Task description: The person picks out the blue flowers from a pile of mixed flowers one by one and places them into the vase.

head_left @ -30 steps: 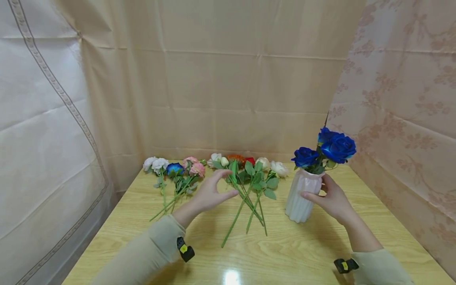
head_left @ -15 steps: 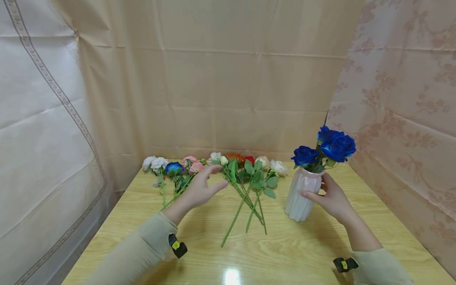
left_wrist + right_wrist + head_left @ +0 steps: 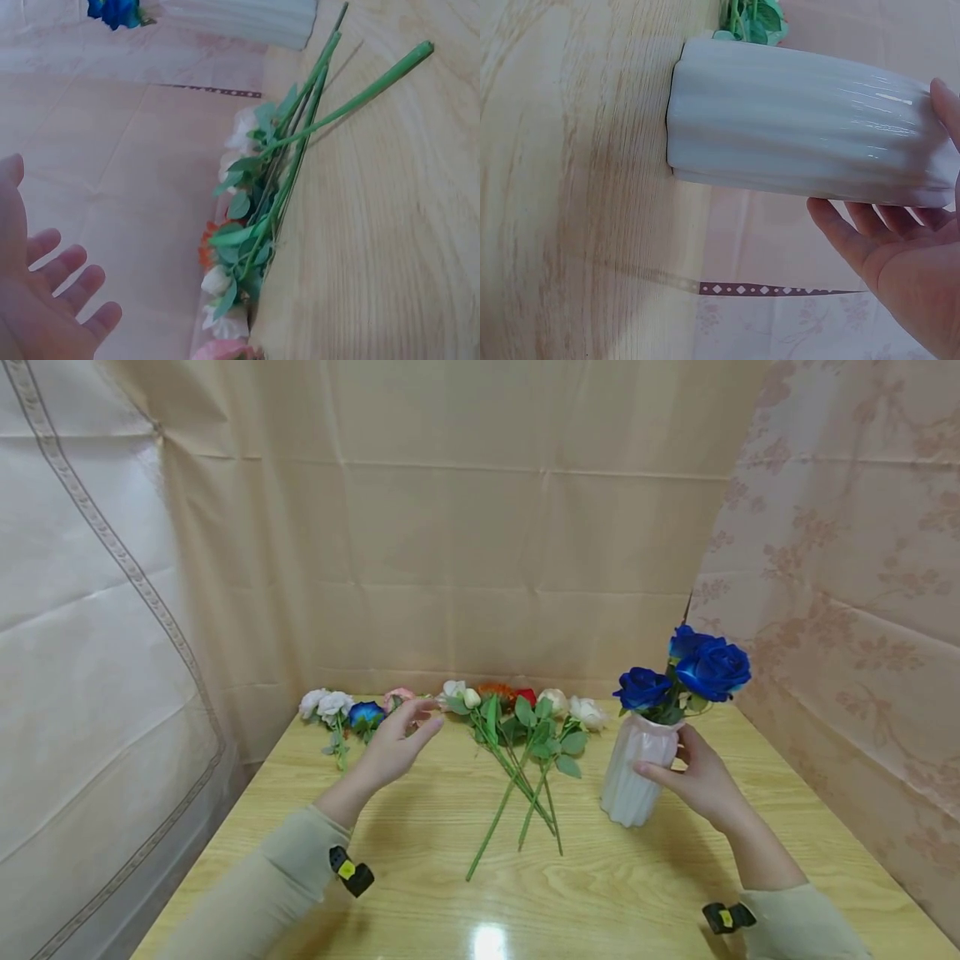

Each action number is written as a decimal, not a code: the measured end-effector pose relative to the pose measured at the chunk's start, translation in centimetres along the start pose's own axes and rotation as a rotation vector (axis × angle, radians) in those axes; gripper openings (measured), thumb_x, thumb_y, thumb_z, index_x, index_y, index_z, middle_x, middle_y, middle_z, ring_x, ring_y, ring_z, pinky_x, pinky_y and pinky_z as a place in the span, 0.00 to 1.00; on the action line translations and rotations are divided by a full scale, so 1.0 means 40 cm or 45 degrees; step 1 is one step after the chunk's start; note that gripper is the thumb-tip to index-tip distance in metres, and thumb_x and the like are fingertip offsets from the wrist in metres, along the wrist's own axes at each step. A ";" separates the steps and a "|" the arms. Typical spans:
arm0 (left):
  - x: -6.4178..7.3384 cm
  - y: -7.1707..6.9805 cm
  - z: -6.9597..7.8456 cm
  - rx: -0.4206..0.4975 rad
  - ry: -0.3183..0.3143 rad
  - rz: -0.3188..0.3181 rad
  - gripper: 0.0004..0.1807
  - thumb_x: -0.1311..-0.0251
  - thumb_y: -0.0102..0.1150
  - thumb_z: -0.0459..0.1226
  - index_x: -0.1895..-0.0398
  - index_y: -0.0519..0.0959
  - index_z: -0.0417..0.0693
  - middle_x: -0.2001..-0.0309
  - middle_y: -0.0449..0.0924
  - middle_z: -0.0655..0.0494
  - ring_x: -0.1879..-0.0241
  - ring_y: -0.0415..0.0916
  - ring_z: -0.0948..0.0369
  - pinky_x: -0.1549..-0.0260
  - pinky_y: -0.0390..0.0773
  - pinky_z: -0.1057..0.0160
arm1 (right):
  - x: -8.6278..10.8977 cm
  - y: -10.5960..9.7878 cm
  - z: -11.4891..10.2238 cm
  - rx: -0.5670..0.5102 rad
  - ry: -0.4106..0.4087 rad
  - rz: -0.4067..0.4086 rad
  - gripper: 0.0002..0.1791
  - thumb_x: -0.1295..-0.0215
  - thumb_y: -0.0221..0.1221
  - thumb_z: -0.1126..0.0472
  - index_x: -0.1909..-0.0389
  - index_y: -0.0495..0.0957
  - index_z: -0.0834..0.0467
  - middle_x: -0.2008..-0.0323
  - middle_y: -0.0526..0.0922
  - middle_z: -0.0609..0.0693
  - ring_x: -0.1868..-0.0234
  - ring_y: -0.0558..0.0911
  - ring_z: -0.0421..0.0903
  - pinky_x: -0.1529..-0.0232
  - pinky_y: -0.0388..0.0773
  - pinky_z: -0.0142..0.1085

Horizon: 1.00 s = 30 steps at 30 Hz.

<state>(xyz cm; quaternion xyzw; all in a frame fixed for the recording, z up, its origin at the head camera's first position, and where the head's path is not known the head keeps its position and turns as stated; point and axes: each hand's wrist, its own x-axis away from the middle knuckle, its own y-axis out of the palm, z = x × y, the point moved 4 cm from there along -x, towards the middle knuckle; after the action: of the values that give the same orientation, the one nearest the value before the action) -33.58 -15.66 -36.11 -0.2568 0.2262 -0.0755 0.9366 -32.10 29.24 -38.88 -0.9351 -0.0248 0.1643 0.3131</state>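
Observation:
On the right of the head view a white ribbed vase (image 3: 628, 789) stands on the table, with blue roses (image 3: 712, 672) in its mouth. My right hand (image 3: 701, 781) grips it near the neck, thumb on one side and fingers on the other, as the right wrist view also shows around the vase (image 3: 795, 120). My left hand (image 3: 390, 752), fingers spread and holding nothing, hovers over the left group of flowers. It covers most of the pink flowers (image 3: 397, 696) and their stems. Beside it lie a blue flower (image 3: 366, 714) and white flowers (image 3: 335, 705).
In the middle of the wooden table (image 3: 435, 893) lies another group with crossed green stems (image 3: 498, 827): an orange flower (image 3: 497, 692), a red one (image 3: 527, 697), and white and cream flowers (image 3: 587, 713). A beige cloth (image 3: 487, 543) hangs behind the table; further cloths hang at both sides.
My left hand has moved left, from beside the middle flowers to over the pink flowers. The right hand and the vase have stayed in place.

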 end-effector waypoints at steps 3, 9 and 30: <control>0.000 -0.019 -0.006 0.028 -0.016 0.021 0.26 0.21 0.50 0.48 0.31 0.71 0.40 0.37 0.75 0.43 0.40 0.73 0.47 0.42 0.73 0.42 | 0.000 -0.001 -0.002 0.001 0.001 0.007 0.43 0.33 0.69 0.48 0.27 0.58 0.61 0.38 0.72 0.62 0.41 0.76 0.65 0.53 0.82 0.54; 0.005 -0.052 -0.021 0.054 -0.089 0.046 0.25 0.20 0.46 0.49 0.32 0.71 0.43 0.39 0.75 0.43 0.39 0.72 0.47 0.42 0.72 0.42 | -0.004 -0.001 0.001 -0.013 0.006 -0.004 0.41 0.33 0.69 0.49 0.29 0.59 0.61 0.38 0.71 0.62 0.39 0.74 0.66 0.51 0.81 0.56; 0.046 -0.136 -0.145 -0.064 -0.395 -0.034 0.38 0.21 0.40 0.58 0.25 0.61 0.37 0.28 0.64 0.36 0.29 0.60 0.39 0.33 0.60 0.38 | -0.004 -0.001 0.008 0.012 0.011 -0.011 0.41 0.33 0.69 0.48 0.30 0.60 0.63 0.39 0.72 0.62 0.41 0.76 0.65 0.53 0.83 0.51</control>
<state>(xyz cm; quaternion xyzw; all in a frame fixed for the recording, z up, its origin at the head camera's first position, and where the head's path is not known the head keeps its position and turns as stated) -34.77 -23.37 -38.46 -0.2917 0.0770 -0.0417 0.9525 -32.34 29.43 -39.04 -0.9342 -0.0267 0.1591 0.3183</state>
